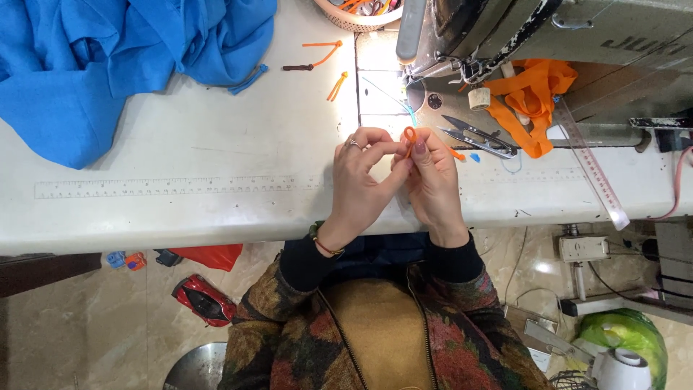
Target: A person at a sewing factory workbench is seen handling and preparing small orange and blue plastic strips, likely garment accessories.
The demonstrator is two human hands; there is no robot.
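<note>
Both hands are meeting over the middle of the white tabletop (216, 144), just below the sewing machine (548, 43). The left hand (359, 184) is closing its thumb and forefinger on a small orange loop of cord (409, 135), and the right hand (433, 180) is pinching the same loop from the other side, so both grips are closed on it. The loop is standing up above the fingertips, at about 12 o'clock from the hands (its lower end is hidden between the fingers). A ring is showing on the left hand, and a bracelet is sitting at that wrist.

At 2 o'clock from the hands, a pair of metal thread snips (480, 137) is lying on the tabletop, close to the right hand but not touching it. Beyond the snips, a bunch of orange fabric strips (534, 101) is resting at the base of the machine. A clear ruler (592, 170) is lying slantwise at 3 o'clock, well apart from the hands.

At 10 o'clock, a heap of blue cloth (94, 58) is covering the far left corner of the tabletop. Between it and the machine, a few more orange cord pieces (325, 50) are lying loose, near a basket (354, 18) at 12 o'clock. A printed measuring scale (180, 186) is running along the tabletop at 9 o'clock from the hands.
</note>
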